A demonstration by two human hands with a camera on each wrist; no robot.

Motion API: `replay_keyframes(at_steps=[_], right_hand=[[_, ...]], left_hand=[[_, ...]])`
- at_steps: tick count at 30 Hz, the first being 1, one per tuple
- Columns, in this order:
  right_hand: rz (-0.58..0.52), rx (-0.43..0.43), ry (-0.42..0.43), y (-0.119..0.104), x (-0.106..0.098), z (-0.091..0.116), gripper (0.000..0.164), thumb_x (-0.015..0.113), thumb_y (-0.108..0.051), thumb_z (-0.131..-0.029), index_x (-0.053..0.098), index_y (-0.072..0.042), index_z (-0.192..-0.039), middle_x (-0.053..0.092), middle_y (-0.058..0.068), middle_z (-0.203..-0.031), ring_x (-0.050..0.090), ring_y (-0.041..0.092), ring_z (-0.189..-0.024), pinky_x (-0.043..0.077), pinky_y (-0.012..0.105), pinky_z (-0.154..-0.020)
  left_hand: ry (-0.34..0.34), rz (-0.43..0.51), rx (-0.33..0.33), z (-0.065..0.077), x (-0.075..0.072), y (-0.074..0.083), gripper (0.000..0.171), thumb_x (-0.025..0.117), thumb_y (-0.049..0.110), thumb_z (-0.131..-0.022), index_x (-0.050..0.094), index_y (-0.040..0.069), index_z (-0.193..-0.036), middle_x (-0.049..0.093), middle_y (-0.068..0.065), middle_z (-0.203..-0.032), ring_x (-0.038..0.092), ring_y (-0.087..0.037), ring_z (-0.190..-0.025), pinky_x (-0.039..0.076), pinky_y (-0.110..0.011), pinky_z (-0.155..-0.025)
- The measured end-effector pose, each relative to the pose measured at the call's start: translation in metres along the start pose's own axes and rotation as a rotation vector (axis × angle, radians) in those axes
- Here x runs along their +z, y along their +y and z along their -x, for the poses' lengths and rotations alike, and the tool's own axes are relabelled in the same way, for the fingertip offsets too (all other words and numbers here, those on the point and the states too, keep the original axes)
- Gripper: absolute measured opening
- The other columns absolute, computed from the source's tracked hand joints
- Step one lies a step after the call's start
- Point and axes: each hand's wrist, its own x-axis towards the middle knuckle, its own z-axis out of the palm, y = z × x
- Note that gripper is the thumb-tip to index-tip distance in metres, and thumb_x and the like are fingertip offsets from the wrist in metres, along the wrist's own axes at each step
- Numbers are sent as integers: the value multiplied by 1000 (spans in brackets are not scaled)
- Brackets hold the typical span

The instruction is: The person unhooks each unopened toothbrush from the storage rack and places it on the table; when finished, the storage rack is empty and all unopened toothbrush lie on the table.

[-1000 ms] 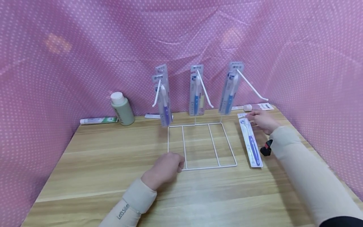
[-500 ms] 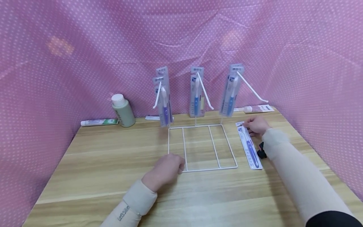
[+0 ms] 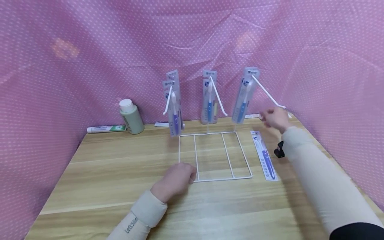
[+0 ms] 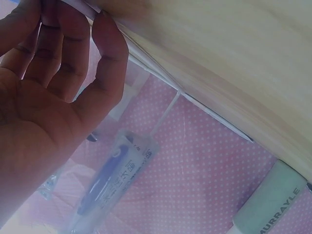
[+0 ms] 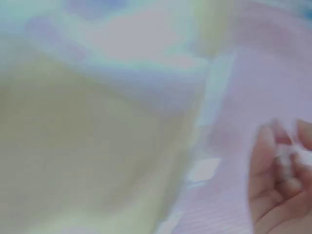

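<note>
A white wire display rack point(image 3: 223, 132) stands on the table, and my left hand point(image 3: 175, 178) grips its base at the near left corner. In the left wrist view the fingers point(image 4: 108, 58) curl at the rack's wire. Packaged toothbrushes point(image 3: 174, 110) hang from the rack's three prongs. A packaged toothbrush point(image 3: 264, 156) with a purple handle lies on the table right of the base. Above and beyond its top end is my right hand point(image 3: 275, 119), apart from it, fingers loosely bent and holding nothing. The right wrist view is blurred.
A green bottle point(image 3: 132, 116) with a white cap stands at the back left, beside a toothpaste tube point(image 3: 106, 129). Another tube lies at the back right, mostly behind my right hand. A pink dotted cloth point(image 3: 120, 50) encloses the table's back and sides.
My right hand first drew the top of the packaged toothbrush nearer, laying it on the table. It then let go and moved up and away. My left hand stays at the rack.
</note>
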Motion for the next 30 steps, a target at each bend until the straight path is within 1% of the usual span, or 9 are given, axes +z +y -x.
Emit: replay_keyframes(at_steps=[2, 5, 8, 10, 14, 17, 22, 27, 30], right_hand=[[-233, -86, 120, -26, -9, 1, 42, 58, -37, -109, 66, 3, -120, 75, -1, -93, 70, 8, -78, 59, 23, -73], [-568, -246, 195, -66, -21, 2, 26, 68, -26, -104, 72, -2, -110, 75, -4, -89, 70, 7, -77, 60, 20, -73], [-808, -325, 197, -98, -27, 5, 14, 72, -21, -101, 74, -6, -99, 75, -2, -87, 71, 9, -77, 59, 20, -72], [-920, -350, 178, -112, -29, 7, 13, 72, -18, -101, 74, -6, -96, 74, 1, -87, 71, 11, -77, 60, 22, -72], [-1123, -381, 155, -124, -28, 9, 13, 71, -12, -101, 72, -1, -94, 71, 5, -86, 68, 15, -74, 60, 26, -71], [-1217, -383, 141, -126, -29, 11, 13, 70, -9, -101, 71, 1, -93, 69, 8, -85, 66, 18, -73, 60, 27, -71], [-1300, -393, 107, -126, -28, 11, 10, 72, -5, -99, 71, 2, -91, 70, 10, -84, 66, 20, -72, 59, 28, -68], [-1322, -413, 49, -126, -25, 11, 6, 73, -3, -97, 72, 3, -95, 72, 11, -87, 68, 20, -74, 60, 29, -69], [-1295, -427, 26, -126, -22, 11, 8, 75, -3, -95, 72, 3, -98, 74, 11, -89, 70, 19, -77, 60, 30, -70]], left_hand=[[-3, 3, -2, 0, 1, 1, 28, 62, -10, -75, 57, 16, -68, 50, 6, -67, 47, -14, -65, 41, -29, -60], [-3, 5, -3, -1, 3, 0, 29, 61, -11, -74, 56, 17, -68, 50, 6, -66, 47, -14, -64, 40, -29, -60], [-3, 4, -8, -1, 3, 0, 30, 59, -12, -73, 56, 17, -68, 50, 6, -66, 48, -15, -64, 41, -29, -60], [0, 5, -7, -1, 3, -1, 30, 58, -13, -72, 56, 17, -68, 50, 6, -67, 49, -16, -65, 41, -30, -61], [10, 4, 1, -2, 4, -2, 30, 57, -13, -71, 55, 17, -67, 50, 6, -67, 50, -16, -65, 41, -30, -60], [17, -2, 8, -3, 5, -2, 30, 57, -12, -71, 55, 17, -67, 49, 7, -67, 49, -14, -64, 40, -29, -59], [1, -14, -3, -4, 6, -3, 31, 60, -11, -75, 56, 19, -68, 50, 8, -67, 47, -12, -64, 41, -28, -60], [-3, -22, -5, -3, 6, -4, 31, 63, -10, -76, 55, 19, -68, 51, 8, -68, 48, -12, -65, 42, -29, -62], [0, -21, -5, -2, 5, -3, 31, 62, -10, -74, 55, 19, -68, 51, 8, -68, 49, -13, -66, 42, -29, -63]])
